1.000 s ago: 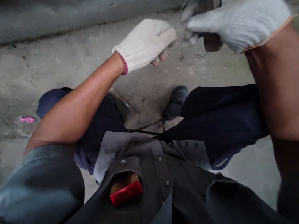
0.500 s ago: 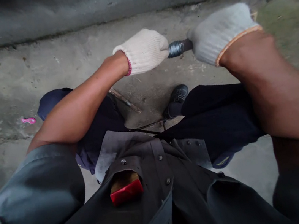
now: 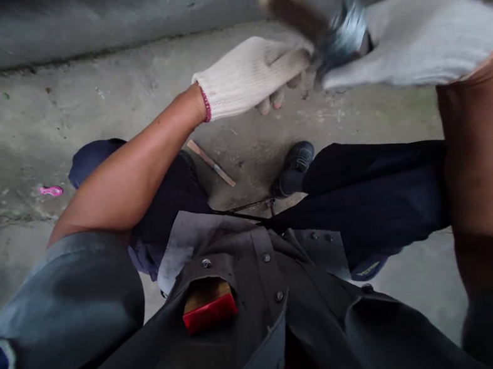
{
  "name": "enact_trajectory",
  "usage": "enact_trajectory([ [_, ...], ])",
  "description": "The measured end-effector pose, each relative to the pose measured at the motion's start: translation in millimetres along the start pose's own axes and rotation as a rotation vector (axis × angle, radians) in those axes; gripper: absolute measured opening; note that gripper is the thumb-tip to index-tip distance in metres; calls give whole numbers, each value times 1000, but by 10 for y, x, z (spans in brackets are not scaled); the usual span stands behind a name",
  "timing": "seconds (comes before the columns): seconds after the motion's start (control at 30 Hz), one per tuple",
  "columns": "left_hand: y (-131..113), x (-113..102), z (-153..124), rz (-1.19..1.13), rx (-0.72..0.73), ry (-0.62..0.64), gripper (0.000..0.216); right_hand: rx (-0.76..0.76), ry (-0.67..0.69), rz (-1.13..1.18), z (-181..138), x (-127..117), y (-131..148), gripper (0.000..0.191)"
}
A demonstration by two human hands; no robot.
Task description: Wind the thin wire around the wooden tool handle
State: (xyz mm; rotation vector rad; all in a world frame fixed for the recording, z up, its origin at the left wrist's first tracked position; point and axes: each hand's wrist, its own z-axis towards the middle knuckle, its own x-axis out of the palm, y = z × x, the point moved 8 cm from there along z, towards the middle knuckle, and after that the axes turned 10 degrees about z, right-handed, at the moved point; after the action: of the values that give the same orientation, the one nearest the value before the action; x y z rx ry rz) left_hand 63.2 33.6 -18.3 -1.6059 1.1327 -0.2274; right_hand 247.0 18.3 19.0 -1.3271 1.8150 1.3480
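Observation:
Both my hands wear white knit gloves above a concrete floor. My right hand (image 3: 416,37) is raised at the upper right, closed around a wooden stick wound with grey wire (image 3: 317,19); the stick is blurred with motion and tilts up to the left. My left hand (image 3: 251,75) is just left of it, fingers curled and pinched close to the wire spool. What it pinches is too small and blurred to tell. Below the hands lie my legs in dark trousers and one black shoe (image 3: 293,166).
A low concrete kerb (image 3: 103,19) runs along the back. A thin wooden stick (image 3: 211,163) lies on the floor by my left knee, a small pink object (image 3: 51,191) lies at the left. A red box (image 3: 208,309) sits in my shirt pocket.
My right hand went from raised to lowered level with the left hand, and is now raised again with the wire-wound stick tilted up. My left hand stayed almost in place.

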Motion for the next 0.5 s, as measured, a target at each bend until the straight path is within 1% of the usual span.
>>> enact_trajectory([
  [0.1,-51,12,31,115,67,-32,37,76,-218,-33,-14,-191,109,48],
  [0.13,-30,24,46,147,61,-35,36,95,-253,-90,2,-218,141,48],
  [0.2,53,84,78,175,19,0,33,118,-265,-221,75,-204,178,50],
  [0.27,153,159,102,190,-40,55,31,176,-219,-358,165,-121,147,50],
  [0.33,227,204,119,216,-92,86,30,248,-125,-451,227,18,97,43],
  [0.37,241,203,129,246,-103,83,30,276,-58,-486,238,107,85,40],
  [0.43,215,169,151,373,-80,61,34,288,93,-536,220,298,109,40],
  [0.5,133,140,164,562,9,67,40,258,201,-550,162,435,183,39],
])
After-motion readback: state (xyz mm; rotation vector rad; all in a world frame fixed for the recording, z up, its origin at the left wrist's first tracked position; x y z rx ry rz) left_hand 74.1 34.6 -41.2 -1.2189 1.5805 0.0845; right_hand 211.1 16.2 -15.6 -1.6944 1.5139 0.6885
